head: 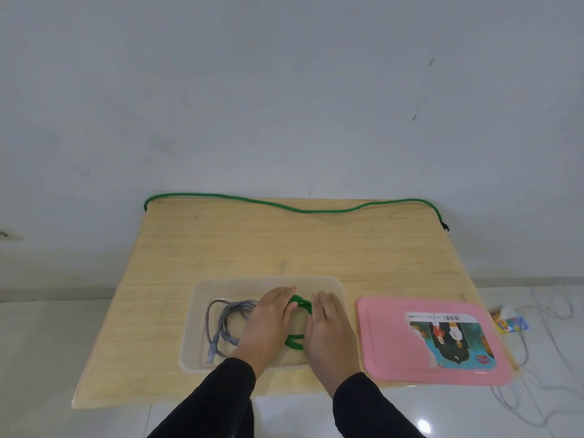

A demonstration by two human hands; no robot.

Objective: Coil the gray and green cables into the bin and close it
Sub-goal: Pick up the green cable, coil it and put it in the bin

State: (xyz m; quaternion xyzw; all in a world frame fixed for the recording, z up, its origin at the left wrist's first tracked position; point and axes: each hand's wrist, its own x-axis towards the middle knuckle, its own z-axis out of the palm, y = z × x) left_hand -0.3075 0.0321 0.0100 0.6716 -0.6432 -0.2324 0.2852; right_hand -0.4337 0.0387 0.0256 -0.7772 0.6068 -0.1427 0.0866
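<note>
Head view. We see a wooden table [221, 248] against a pale wall [284, 90], with a clear bin [202, 298] near its front edge. Both hands reach into the bin from black sleeves [221, 396]. The left hand [268, 320] lies palm down, fingers extended and held together, their tips touching the top of the coiled part of the green cable [298, 301]. The right hand [327, 330] lies just beside it, fingers likewise straight and together, flanking the coil on its right side. The coil sits between the two hands, showing in the gap between them at the fingertips and again near the wrists; neither hand is closed around it, and we cannot tell how much of it lies under the palms. The rest of the green cable runs along the far edge of the table, from the left corner to the right, well apart from the hands. The gray cable [227, 317] lies coiled in the left half of the bin, just beside the left hand. The pink lid [379, 343], bearing a printed label [448, 339], lies flat on the table just right of the bin.
</note>
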